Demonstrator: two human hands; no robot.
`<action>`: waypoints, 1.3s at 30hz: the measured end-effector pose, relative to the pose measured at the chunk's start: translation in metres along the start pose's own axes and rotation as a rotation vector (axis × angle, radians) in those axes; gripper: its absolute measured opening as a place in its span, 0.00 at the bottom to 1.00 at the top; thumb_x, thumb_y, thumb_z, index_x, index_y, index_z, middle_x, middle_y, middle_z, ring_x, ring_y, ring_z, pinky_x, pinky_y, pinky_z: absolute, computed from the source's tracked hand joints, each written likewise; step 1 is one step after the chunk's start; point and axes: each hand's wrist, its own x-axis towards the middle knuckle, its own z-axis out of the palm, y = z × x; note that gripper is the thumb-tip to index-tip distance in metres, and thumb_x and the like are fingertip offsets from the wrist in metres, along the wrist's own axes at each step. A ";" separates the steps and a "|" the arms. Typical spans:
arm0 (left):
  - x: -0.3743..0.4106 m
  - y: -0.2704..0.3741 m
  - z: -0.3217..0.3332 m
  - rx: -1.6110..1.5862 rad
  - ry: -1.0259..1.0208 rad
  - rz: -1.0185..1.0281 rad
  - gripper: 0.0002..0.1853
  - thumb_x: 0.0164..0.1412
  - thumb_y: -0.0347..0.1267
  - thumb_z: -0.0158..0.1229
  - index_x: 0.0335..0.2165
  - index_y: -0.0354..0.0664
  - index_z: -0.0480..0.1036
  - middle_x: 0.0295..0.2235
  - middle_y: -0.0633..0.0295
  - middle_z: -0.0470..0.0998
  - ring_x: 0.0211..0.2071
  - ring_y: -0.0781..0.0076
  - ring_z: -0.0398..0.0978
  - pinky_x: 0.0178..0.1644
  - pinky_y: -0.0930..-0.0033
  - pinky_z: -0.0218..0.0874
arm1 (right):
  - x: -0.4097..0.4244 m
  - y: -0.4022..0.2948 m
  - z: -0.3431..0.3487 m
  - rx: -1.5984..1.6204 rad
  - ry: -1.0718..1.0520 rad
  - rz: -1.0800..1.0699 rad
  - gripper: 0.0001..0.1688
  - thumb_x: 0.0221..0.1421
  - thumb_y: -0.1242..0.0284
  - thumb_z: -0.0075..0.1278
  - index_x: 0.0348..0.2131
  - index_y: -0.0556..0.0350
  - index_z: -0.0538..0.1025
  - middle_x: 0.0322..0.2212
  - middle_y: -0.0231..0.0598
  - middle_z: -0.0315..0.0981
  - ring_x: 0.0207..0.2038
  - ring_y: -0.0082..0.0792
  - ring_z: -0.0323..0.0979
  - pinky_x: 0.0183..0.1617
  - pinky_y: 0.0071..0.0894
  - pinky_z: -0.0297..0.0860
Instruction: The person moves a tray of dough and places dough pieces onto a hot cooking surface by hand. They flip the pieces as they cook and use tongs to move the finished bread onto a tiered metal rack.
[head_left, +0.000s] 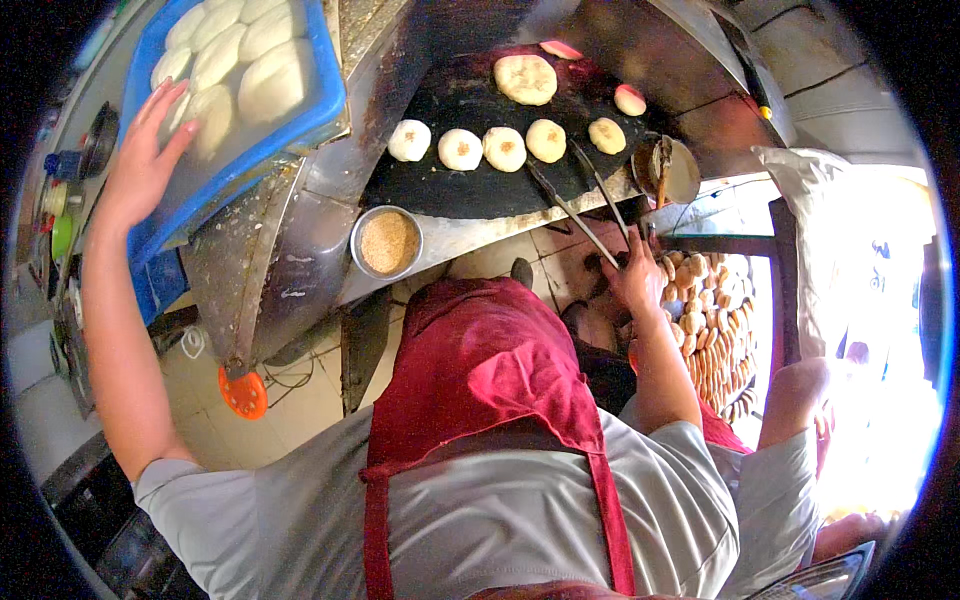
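My left hand (146, 154) reaches over a blue plastic tub (330, 97) with its fingers apart. Pale pieces of dough (274, 79) fill the tub, and my fingertips are at the nearest ones; I cannot tell if they touch. Metal tongs (574, 211) are held in my right hand (636, 276). Their arms are spread, with tips over the front of a black griddle (465, 191), near a round flatbread (546, 141). Several small rounds with brown-speckled tops (460, 150) stand in a row there. A larger flatbread (525, 79) lies behind them.
A metal bowl of tan seeds or crumbs (388, 241) stands on the griddle's front ledge. At the ledge's right end is a round pot (679, 174) with a wooden-handled tool in it. Baked breads (720, 360) are stacked at right, beside another person's arm (795, 397).
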 end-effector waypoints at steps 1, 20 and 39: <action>0.001 -0.010 0.008 0.069 0.003 0.002 0.27 0.69 0.43 0.52 0.60 0.41 0.65 0.60 0.49 0.67 0.63 0.56 0.62 0.67 0.63 0.49 | 0.003 0.000 -0.001 -0.007 -0.027 0.010 0.45 0.46 0.59 0.64 0.60 0.50 0.66 0.53 0.52 0.71 0.50 0.55 0.73 0.51 0.49 0.71; 0.024 -0.030 0.010 -0.451 -0.444 -0.172 0.24 0.64 0.39 0.61 0.51 0.38 0.65 0.41 0.62 0.72 0.42 0.74 0.70 0.48 0.72 0.61 | 0.054 0.049 0.006 -0.107 -0.034 0.043 0.42 0.47 0.60 0.64 0.60 0.45 0.67 0.48 0.45 0.75 0.44 0.52 0.77 0.45 0.48 0.73; 0.002 -0.005 0.005 -0.311 -0.573 -0.155 0.28 0.48 0.19 0.62 0.50 0.38 0.68 0.43 0.61 0.74 0.46 0.72 0.71 0.50 0.70 0.64 | 0.060 0.036 -0.025 -0.105 -0.105 -0.069 0.43 0.46 0.63 0.64 0.60 0.47 0.67 0.51 0.46 0.72 0.48 0.53 0.75 0.49 0.48 0.73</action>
